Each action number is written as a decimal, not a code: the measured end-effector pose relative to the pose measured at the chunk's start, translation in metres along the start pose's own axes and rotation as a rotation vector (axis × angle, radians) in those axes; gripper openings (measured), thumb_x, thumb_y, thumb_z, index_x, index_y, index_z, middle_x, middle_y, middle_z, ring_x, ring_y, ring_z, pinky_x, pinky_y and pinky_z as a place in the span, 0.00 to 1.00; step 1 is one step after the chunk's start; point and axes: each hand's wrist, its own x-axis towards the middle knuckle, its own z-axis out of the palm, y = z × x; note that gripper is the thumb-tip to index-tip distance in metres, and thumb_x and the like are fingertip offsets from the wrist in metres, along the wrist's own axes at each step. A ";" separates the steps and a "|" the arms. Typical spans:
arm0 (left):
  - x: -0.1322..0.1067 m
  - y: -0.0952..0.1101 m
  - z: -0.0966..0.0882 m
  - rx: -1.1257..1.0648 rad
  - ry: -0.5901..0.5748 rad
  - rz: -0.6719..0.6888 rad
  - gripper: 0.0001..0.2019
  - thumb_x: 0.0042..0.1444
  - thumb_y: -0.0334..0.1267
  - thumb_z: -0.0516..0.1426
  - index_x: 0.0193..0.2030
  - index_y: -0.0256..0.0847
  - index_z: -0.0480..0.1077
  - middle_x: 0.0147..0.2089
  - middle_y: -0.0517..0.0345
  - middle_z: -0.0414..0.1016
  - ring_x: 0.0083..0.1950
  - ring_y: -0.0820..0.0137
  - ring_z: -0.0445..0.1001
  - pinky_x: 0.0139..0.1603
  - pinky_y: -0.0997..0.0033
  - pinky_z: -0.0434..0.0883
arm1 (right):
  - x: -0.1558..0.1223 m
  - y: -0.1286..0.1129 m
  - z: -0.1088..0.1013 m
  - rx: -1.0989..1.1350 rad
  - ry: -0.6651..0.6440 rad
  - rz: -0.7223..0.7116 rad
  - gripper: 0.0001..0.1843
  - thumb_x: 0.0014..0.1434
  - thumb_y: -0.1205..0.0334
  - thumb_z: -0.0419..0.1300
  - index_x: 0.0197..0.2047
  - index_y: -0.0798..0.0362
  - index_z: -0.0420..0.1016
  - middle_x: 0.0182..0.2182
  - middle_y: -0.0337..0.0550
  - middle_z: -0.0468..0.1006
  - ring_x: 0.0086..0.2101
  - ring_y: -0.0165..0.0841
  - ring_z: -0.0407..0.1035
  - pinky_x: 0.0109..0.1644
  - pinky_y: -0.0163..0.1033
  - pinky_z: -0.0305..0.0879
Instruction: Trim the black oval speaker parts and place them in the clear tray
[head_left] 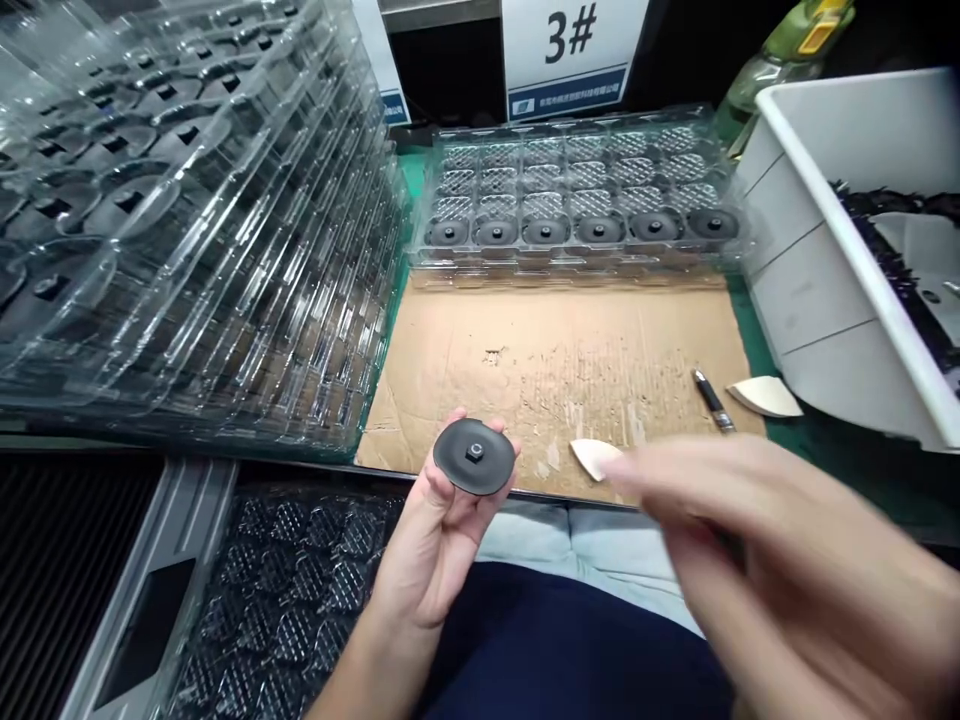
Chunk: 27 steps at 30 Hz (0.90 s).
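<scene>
My left hand (435, 540) grips a black oval plastic disc (491, 470) by its edge, in front of the cardboard's near edge. The disc's dished face is turned up, with a small raised hub in the middle. To the right, my right hand (757, 540) is smeared by motion, so I cannot tell whether its fingers hold anything. Its fingertips overlap the end of a small white pointed piece (592, 457) at the cardboard's near edge; whether they touch it is unclear.
Cardboard (540, 330) covers the worktop. Behind it, a clear blister tray (577, 180) has black discs in its front row. Stacked filled trays (247, 230) rise at left. A white bin (817, 240) with black parts stands right, near another pointed piece (765, 396) and a black pen-like tool (711, 398).
</scene>
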 end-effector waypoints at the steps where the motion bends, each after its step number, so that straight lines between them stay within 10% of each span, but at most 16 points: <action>1: 0.000 0.000 0.001 0.000 0.004 0.005 0.24 0.47 0.44 0.63 0.52 0.43 0.70 0.53 0.52 0.76 0.55 0.59 0.72 0.56 0.65 0.70 | 0.000 0.011 0.008 -0.077 0.007 0.068 0.17 0.65 0.55 0.50 0.56 0.46 0.67 0.45 0.47 0.72 0.34 0.37 0.71 0.34 0.41 0.69; 4: 0.000 0.000 0.002 0.005 0.019 0.002 0.25 0.45 0.44 0.64 0.51 0.40 0.70 0.53 0.51 0.76 0.56 0.58 0.72 0.55 0.65 0.71 | -0.013 0.055 0.046 -0.316 -0.024 0.291 0.23 0.62 0.50 0.52 0.55 0.53 0.68 0.44 0.53 0.70 0.26 0.37 0.71 0.25 0.42 0.66; 7: 0.001 -0.002 0.003 0.006 0.037 -0.014 0.24 0.46 0.43 0.64 0.51 0.40 0.70 0.53 0.52 0.76 0.55 0.59 0.72 0.55 0.66 0.71 | -0.034 0.089 0.084 -0.268 -0.008 0.278 0.19 0.62 0.54 0.51 0.47 0.57 0.74 0.47 0.59 0.67 0.38 0.46 0.71 0.37 0.48 0.70; 12: 0.002 -0.005 0.009 0.046 0.021 -0.021 0.22 0.45 0.42 0.64 0.49 0.41 0.72 0.52 0.55 0.76 0.54 0.60 0.73 0.53 0.68 0.72 | -0.038 0.096 0.093 -0.063 -0.043 0.169 0.13 0.63 0.61 0.51 0.42 0.52 0.77 0.31 0.45 0.72 0.33 0.35 0.70 0.36 0.39 0.70; 17: -0.003 -0.016 0.015 0.093 0.002 -0.031 0.24 0.43 0.43 0.66 0.49 0.42 0.72 0.53 0.54 0.75 0.54 0.59 0.72 0.55 0.67 0.70 | -0.003 0.058 0.053 0.037 0.040 0.199 0.09 0.60 0.62 0.57 0.44 0.50 0.74 0.31 0.40 0.74 0.27 0.31 0.68 0.27 0.34 0.64; 20: -0.008 -0.022 0.018 0.125 -0.024 -0.054 0.25 0.41 0.43 0.66 0.49 0.44 0.72 0.52 0.54 0.75 0.54 0.61 0.73 0.54 0.68 0.70 | 0.007 0.011 0.032 0.156 0.239 0.067 0.14 0.62 0.66 0.54 0.51 0.52 0.69 0.43 0.45 0.75 0.41 0.35 0.69 0.42 0.39 0.64; 27: -0.018 -0.019 0.035 0.211 -0.029 -0.042 0.24 0.36 0.40 0.69 0.44 0.46 0.75 0.43 0.59 0.79 0.47 0.66 0.75 0.49 0.72 0.72 | 0.012 -0.035 0.025 0.242 -0.094 -0.169 0.11 0.63 0.71 0.49 0.44 0.58 0.71 0.33 0.43 0.76 0.32 0.33 0.66 0.37 0.40 0.57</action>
